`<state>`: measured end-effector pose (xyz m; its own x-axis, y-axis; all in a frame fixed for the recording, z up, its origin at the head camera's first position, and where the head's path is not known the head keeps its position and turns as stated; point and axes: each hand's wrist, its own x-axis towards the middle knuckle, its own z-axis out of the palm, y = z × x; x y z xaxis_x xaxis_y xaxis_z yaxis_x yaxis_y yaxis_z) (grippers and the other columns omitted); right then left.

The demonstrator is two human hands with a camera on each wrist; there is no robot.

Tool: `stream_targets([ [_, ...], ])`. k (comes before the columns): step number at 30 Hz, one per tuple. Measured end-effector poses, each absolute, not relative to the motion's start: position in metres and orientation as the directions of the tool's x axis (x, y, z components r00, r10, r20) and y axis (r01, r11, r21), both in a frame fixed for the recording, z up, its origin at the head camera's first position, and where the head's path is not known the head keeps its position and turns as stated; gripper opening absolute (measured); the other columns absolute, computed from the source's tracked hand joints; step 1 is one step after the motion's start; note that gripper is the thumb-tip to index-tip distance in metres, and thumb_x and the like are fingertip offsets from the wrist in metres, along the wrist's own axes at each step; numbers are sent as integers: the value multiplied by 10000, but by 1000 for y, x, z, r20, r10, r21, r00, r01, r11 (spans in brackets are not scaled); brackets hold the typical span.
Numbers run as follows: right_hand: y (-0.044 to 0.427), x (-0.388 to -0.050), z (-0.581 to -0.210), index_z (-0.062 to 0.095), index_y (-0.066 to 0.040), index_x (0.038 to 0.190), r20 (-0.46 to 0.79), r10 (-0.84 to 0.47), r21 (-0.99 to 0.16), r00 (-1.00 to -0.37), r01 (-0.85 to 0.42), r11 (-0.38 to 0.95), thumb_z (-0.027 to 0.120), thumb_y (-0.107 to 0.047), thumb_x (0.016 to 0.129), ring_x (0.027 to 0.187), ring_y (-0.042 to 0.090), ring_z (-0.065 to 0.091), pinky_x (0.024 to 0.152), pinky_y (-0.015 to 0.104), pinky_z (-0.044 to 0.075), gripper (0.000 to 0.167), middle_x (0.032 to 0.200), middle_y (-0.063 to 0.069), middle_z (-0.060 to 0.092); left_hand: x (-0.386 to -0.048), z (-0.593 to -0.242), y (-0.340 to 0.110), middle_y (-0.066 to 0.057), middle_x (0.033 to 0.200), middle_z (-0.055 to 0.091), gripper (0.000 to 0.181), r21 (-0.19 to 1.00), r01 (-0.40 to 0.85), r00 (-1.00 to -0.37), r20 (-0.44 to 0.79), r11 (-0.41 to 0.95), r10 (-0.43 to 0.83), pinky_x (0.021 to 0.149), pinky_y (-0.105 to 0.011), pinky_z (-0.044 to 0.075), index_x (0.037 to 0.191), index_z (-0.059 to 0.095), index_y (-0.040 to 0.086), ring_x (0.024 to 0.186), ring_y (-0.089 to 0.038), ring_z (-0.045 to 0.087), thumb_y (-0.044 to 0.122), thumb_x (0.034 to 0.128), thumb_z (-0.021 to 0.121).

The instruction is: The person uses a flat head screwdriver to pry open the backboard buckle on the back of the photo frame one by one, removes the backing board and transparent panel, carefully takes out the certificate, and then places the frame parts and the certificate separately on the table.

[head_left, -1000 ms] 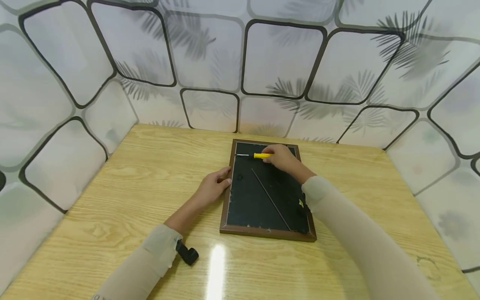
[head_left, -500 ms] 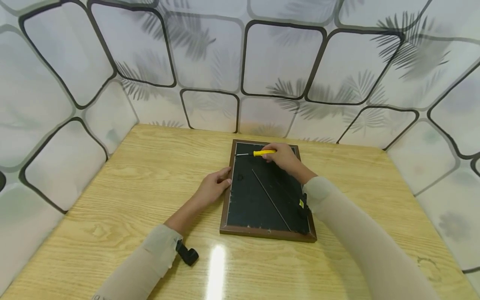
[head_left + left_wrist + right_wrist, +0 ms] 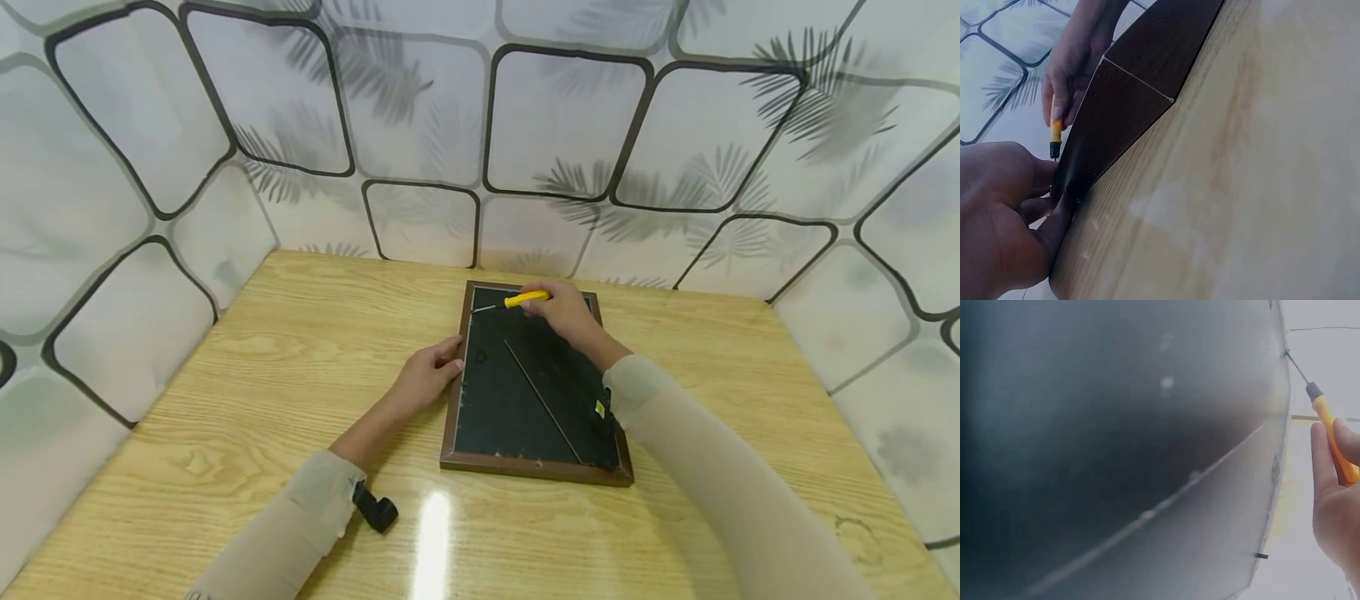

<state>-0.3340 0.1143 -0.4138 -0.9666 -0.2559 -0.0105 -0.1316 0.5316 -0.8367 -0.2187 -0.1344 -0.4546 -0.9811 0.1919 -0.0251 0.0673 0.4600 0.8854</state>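
Head view: frame [image 3: 525, 467] flat on desk [image 3: 300, 342], right of centre, toward far side, black panel [image 3: 495, 408] up.
Screwdriver [image 3: 527, 298]: yellow handle, black collar, thin shaft; tip at left seam between panel and rim, near far-left corner.
Right hand [image 3: 564, 315]: fingers clamped on handle, shaft sloping down leftward.
Left hand [image 3: 423, 377]: fingers apart, thumb and index against left rim, just nearer than tip.
Seam work: probably prying. Best to seat the tip first, then short, low strokes; a hard shove could skip over the rim or gouge the panel. Firm left-hand bracing should help.
Panel: dull black, thin line [image 3: 543, 401] slanting toward near right, rod or groove unclear.
Rim: brown, pale nicks along near side.
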Motion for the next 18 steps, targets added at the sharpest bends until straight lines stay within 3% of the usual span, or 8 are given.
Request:
stream_targets([
  [9, 106, -334, -401, 663, -24, 1288, 19, -267, -837, -964, -161, 523, 669, -83, 972, 1072, 309, 689, 959, 453, 563, 321, 1280, 156, 642, -220, -456, -135, -202, 1475, 530, 525, 889, 75, -979, -20, 452, 203, 1091, -485, 466, 1543, 425, 99, 1310, -330, 560, 166, 1042, 566],
  [18, 96, -335, -391, 678, -66, 1266, 42, -297, -765, -954, -222, 605, 680, -143, 976, 1039, 269, 699, 885, 402, 578, 301, 1237, 128, 672, -219, -455, -135, -179, 1509, 502, 526, 885, 63, -977, -39, 462, 209, 1083, -484, 469, 1552, 410, 108, 1308, -323, 555, 176, 1050, 551],
])
